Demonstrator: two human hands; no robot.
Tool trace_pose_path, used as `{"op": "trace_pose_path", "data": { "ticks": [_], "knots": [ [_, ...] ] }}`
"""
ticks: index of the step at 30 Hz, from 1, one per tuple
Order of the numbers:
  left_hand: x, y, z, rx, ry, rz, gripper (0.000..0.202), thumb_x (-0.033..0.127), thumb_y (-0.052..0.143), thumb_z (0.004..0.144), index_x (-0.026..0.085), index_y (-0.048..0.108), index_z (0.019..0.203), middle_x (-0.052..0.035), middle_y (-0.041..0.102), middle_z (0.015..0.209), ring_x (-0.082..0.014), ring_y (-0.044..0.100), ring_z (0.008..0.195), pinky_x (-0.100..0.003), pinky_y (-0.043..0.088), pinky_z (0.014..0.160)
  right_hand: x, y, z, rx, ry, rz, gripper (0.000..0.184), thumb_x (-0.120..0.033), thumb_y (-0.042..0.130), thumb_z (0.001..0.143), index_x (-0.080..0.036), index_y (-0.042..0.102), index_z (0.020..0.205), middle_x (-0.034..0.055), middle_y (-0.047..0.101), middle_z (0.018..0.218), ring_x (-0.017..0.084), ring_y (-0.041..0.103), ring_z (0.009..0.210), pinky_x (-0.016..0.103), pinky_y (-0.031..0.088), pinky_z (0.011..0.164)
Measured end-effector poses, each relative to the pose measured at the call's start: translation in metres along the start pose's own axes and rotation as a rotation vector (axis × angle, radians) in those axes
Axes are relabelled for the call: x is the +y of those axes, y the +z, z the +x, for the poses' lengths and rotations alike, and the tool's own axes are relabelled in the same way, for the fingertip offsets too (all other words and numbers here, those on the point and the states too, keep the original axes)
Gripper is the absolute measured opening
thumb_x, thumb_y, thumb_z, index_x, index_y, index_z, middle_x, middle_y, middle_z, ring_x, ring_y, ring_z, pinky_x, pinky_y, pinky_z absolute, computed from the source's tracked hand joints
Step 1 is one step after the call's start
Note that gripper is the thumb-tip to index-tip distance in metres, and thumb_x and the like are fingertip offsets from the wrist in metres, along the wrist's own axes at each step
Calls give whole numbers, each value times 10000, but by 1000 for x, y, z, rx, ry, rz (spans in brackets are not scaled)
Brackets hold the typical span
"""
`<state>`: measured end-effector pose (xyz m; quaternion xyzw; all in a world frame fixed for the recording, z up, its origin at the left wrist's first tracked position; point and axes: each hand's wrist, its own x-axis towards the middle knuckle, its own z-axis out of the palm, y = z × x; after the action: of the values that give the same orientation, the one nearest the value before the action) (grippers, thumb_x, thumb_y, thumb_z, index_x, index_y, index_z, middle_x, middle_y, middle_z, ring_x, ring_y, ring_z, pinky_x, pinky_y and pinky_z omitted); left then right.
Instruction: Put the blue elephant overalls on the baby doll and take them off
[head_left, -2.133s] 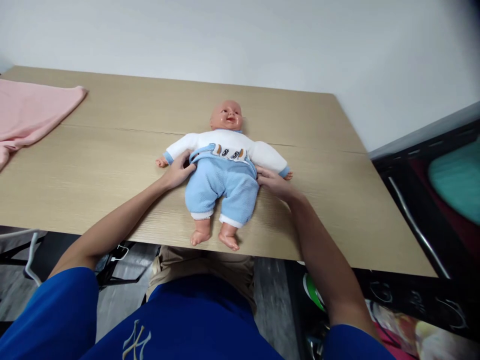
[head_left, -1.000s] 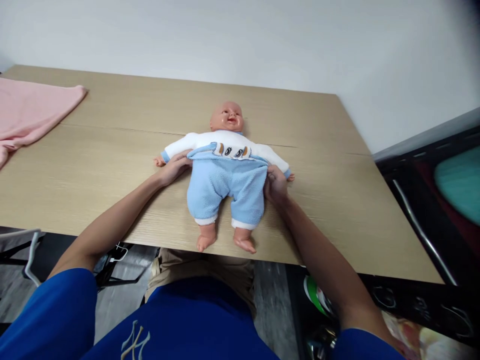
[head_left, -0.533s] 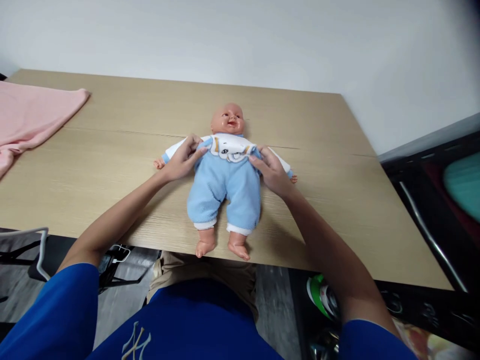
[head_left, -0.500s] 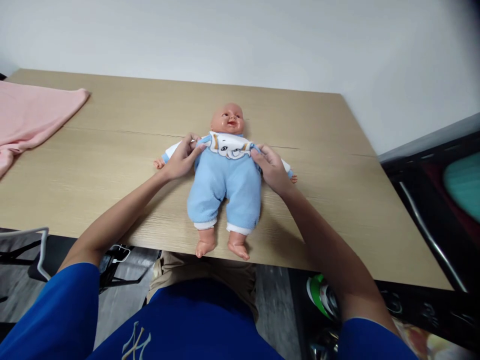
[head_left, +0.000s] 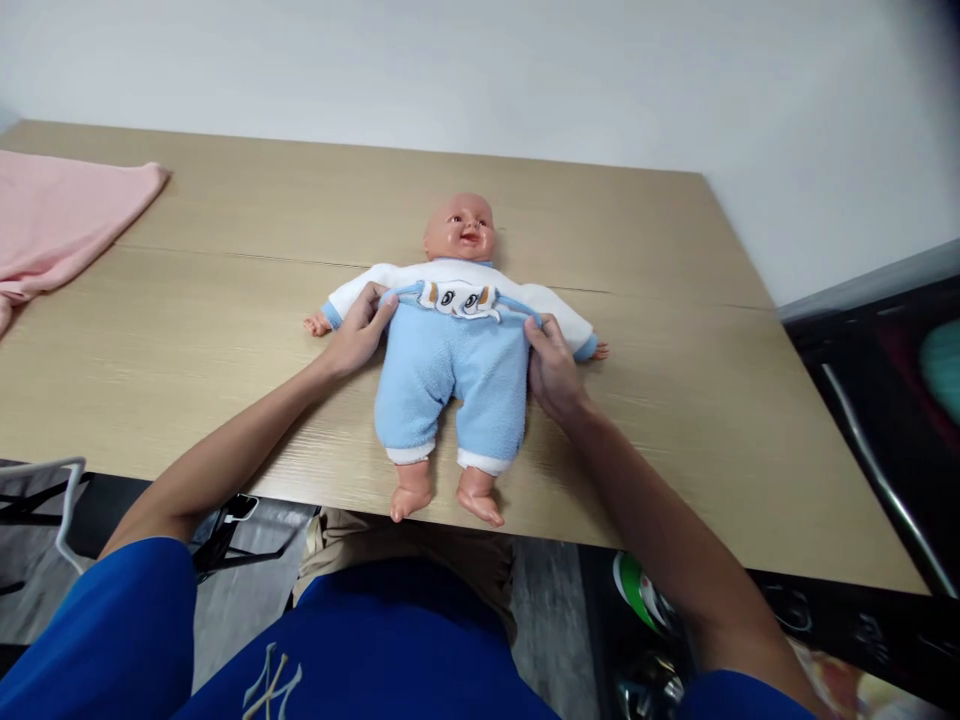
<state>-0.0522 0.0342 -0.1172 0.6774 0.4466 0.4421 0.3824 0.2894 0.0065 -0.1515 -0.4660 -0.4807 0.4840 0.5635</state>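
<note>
A bald baby doll (head_left: pixel 459 225) lies on its back on the wooden table, feet toward me and arms spread sideways. It wears a white long-sleeved top (head_left: pixel 551 302) and light blue overalls (head_left: pixel 454 360) with an animal-face bib (head_left: pixel 461 298). My left hand (head_left: pixel 365 328) pinches the overalls' upper edge on one side of the doll's chest. On the opposite side, my right hand (head_left: pixel 555 365) grips the same edge between thumb and fingers. That edge is stretched between both hands, and the bib is partly folded.
Pink cloth (head_left: pixel 67 220) lies at the left of the wooden table (head_left: pixel 247 330). A white wall (head_left: pixel 450 80) rises behind it. Beyond the right edge stands a black frame with a metal bar (head_left: pixel 885 480). A green and white container (head_left: pixel 636 590) sits below the front edge.
Both hands have moved apart and slightly downward with the overalls' edge, drawing it wider. More of the white top's shoulders and chest shows. The camera view has shifted slightly.
</note>
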Motion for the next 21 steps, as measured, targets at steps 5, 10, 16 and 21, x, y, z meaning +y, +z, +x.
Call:
{"op": "trace_pose_path", "data": {
  "ticks": [5, 10, 16, 21],
  "knots": [
    [-4, -5, 2, -14, 8, 40, 674, 952, 576, 1098, 278, 601, 1098, -52, 636, 1005, -272, 577, 927, -445, 526, 928, 0, -3, 9, -49, 35, 12, 586, -860, 912, 909, -328, 681, 991, -6, 713, 984, 259, 684, 1019, 402, 621, 1001],
    [-11, -16, -1, -86, 108, 323, 515, 772, 574, 1102, 261, 608, 1040, -94, 656, 980, -344, 585, 969, -554, 524, 1039, -2, -26, 12, -93, -16, -215, 645, -920, 880, 907, -308, 692, 984, -24, 630, 816, 215, 530, 763, 366, 449, 701],
    [-14, -29, 8, -263, 192, 374, 380, 620, 743, 994, 252, 653, 1015, -142, 719, 1110, -405, 606, 1125, -613, 513, 1173, -5, -38, 12, -209, -67, -397, 406, -691, 839, 1004, -300, 731, 1021, -2, 679, 890, 250, 581, 857, 405, 547, 859],
    [-8, -43, 11, -415, 137, 317, 552, 570, 949, 855, 208, 784, 1238, -170, 790, 1364, -457, 644, 1380, -610, 496, 1306, -18, -52, 14, -442, -52, -514, 498, -539, 981, 833, -300, 789, 1226, 67, 833, 1309, 402, 715, 1330, 588, 535, 1321]
  ]
}}
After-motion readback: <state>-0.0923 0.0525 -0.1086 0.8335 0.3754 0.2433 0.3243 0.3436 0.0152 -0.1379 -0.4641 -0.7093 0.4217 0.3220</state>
